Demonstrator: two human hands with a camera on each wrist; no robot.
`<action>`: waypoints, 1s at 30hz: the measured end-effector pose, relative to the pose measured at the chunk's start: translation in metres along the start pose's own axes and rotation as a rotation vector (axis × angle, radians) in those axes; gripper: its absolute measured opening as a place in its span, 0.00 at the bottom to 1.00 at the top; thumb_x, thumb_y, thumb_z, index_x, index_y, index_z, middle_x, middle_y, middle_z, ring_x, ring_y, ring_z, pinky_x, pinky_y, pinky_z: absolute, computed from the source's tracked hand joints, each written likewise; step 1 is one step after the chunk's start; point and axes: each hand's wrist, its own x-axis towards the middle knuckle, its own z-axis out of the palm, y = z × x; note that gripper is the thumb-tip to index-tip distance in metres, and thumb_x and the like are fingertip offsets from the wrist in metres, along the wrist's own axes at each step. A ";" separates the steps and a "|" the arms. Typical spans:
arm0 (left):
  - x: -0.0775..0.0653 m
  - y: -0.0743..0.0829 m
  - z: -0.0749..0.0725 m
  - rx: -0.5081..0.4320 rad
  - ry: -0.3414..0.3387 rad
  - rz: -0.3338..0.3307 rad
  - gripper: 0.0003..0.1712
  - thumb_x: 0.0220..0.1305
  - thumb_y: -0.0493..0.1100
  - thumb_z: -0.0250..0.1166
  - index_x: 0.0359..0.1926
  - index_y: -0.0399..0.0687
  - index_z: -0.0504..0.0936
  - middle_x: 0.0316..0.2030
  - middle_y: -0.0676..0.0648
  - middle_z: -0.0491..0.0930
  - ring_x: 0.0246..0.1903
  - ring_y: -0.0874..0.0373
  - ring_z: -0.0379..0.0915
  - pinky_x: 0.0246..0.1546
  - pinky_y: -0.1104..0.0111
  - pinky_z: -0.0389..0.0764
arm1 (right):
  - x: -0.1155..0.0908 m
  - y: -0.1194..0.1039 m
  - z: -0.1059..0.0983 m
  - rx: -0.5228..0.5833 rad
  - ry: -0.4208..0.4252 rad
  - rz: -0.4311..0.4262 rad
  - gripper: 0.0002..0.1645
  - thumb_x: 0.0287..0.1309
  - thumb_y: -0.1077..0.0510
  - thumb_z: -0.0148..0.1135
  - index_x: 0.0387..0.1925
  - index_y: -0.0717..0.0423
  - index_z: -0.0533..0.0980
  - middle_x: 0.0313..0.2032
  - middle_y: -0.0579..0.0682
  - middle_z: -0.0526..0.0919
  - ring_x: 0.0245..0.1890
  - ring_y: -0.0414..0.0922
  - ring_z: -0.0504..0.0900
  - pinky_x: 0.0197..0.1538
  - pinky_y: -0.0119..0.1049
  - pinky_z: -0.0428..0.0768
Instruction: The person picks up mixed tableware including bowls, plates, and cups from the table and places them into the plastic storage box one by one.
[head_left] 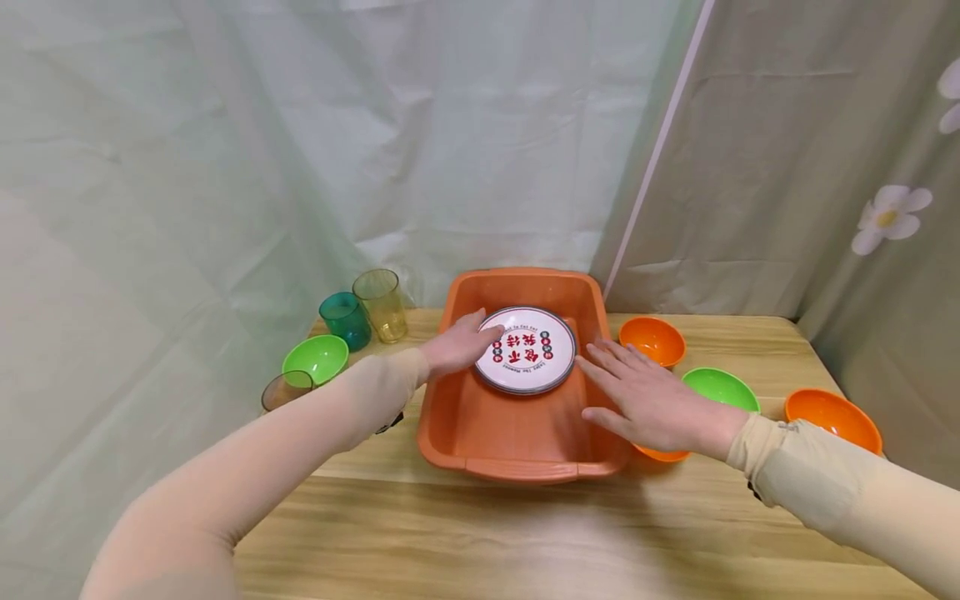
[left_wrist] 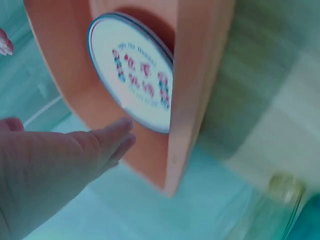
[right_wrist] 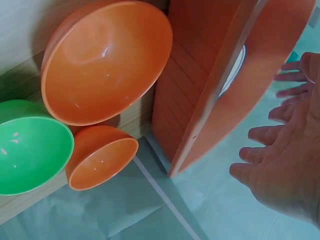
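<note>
A round white plate (head_left: 527, 373) with a dark rim and red printed characters lies inside an orange plastic basin (head_left: 517, 437). My left hand (head_left: 459, 343) reaches over the basin's left wall, its fingertips overlapping the plate's left edge in the head view. In the left wrist view, that hand (left_wrist: 75, 150) has straight fingers and the plate (left_wrist: 132, 75) sits just beyond them. My right hand (head_left: 648, 396) hovers over the basin's right wall, fingers spread and palm down. Nothing is between its fingers (right_wrist: 265, 135) in the right wrist view.
Right of the basin stand orange bowls (head_left: 652, 340) and a green bowl (head_left: 720, 387); another orange bowl (head_left: 834, 419) is farther right. On the left are a green bowl (head_left: 317, 358), a teal cup (head_left: 347, 321), a yellow cup (head_left: 381, 304) and a brownish cup (head_left: 287, 389). Curtains (head_left: 487, 133) hang behind.
</note>
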 end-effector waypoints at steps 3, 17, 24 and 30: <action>-0.010 -0.001 -0.007 0.231 0.016 0.144 0.46 0.79 0.60 0.46 0.81 0.35 0.42 0.80 0.35 0.40 0.80 0.44 0.32 0.78 0.55 0.42 | -0.002 0.002 -0.001 0.004 -0.003 0.017 0.46 0.74 0.35 0.53 0.79 0.59 0.57 0.78 0.62 0.54 0.78 0.63 0.49 0.76 0.62 0.50; -0.058 -0.020 -0.009 0.812 0.194 0.362 0.48 0.73 0.72 0.47 0.83 0.55 0.47 0.81 0.42 0.43 0.79 0.41 0.38 0.76 0.44 0.38 | -0.015 0.014 -0.007 0.057 0.011 0.095 0.49 0.72 0.28 0.47 0.80 0.54 0.55 0.79 0.59 0.53 0.78 0.66 0.45 0.76 0.61 0.45; -0.075 -0.029 0.003 0.827 0.215 0.382 0.50 0.71 0.78 0.40 0.83 0.55 0.48 0.81 0.44 0.42 0.79 0.43 0.37 0.76 0.44 0.36 | -0.020 0.014 -0.007 0.027 0.038 0.094 0.49 0.71 0.28 0.49 0.81 0.51 0.55 0.79 0.59 0.54 0.78 0.67 0.46 0.76 0.63 0.45; -0.084 -0.037 0.016 0.790 0.186 0.406 0.49 0.73 0.77 0.40 0.82 0.55 0.50 0.81 0.44 0.40 0.79 0.43 0.39 0.76 0.42 0.38 | -0.023 0.012 -0.002 0.000 0.048 0.096 0.49 0.71 0.27 0.49 0.81 0.49 0.56 0.79 0.58 0.54 0.78 0.66 0.46 0.76 0.63 0.44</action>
